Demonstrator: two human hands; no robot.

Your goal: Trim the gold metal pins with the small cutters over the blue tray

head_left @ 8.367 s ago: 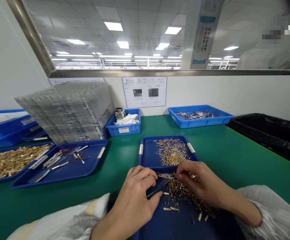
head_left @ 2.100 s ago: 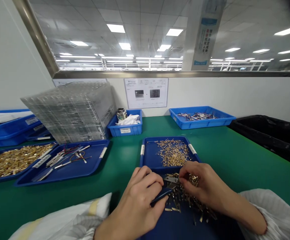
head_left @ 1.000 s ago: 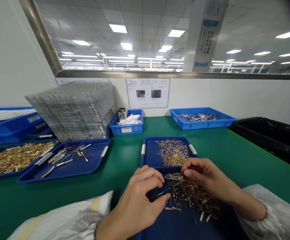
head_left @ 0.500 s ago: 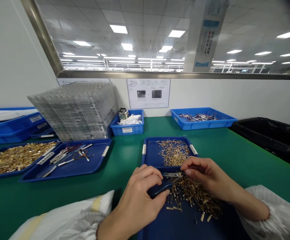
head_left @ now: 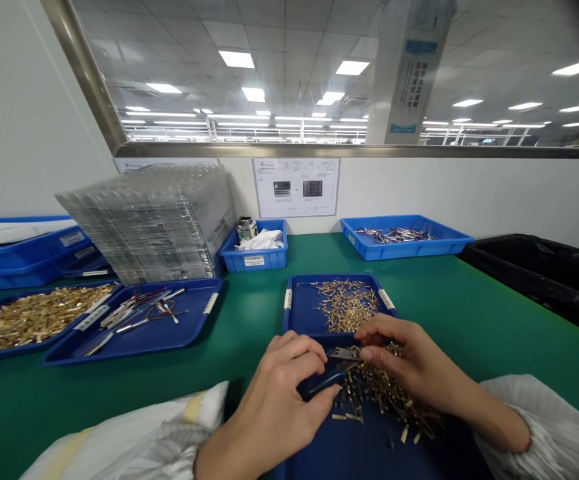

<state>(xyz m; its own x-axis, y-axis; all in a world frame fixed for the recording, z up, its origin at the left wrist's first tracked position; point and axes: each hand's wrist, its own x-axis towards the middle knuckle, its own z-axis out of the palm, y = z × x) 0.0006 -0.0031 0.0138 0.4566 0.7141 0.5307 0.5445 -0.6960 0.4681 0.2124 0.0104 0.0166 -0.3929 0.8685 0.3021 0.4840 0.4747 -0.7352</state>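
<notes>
At a smooth green table point(head_left: 254, 303), I am working with both hands low over a dark blue plastic tray point(head_left: 339, 460). My left hand point(head_left: 282, 393) is gripping a dark-blue-handled metal hand tool point(head_left: 319, 383), its fingers curling around the handles and its metal tip pointing toward my right hand point(head_left: 404, 353). That right hand is bending thumb and forefinger close together at the tool's tip — whether they are pinching a piece, I cannot tell. The tool is sitting just left of a heap of small gold-coloured metal pieces point(head_left: 394, 400), which is spreading across the far part of the tray. Just beyond, a shallow blue plastic tray point(head_left: 303, 310) is holding thin gold-coloured pins point(head_left: 346, 307). Off to the left, a wide blue tray point(head_left: 169, 337) is carrying wires and slender rods — and a tall stack of clear plastic trays point(head_left: 159, 220) is standing behind it. Toward the wall, a bright blue box point(head_left: 269, 259) is holding white cloth and a jar, while a black plastic-lined bin point(head_left: 544, 267) is occupying the right side.
</notes>
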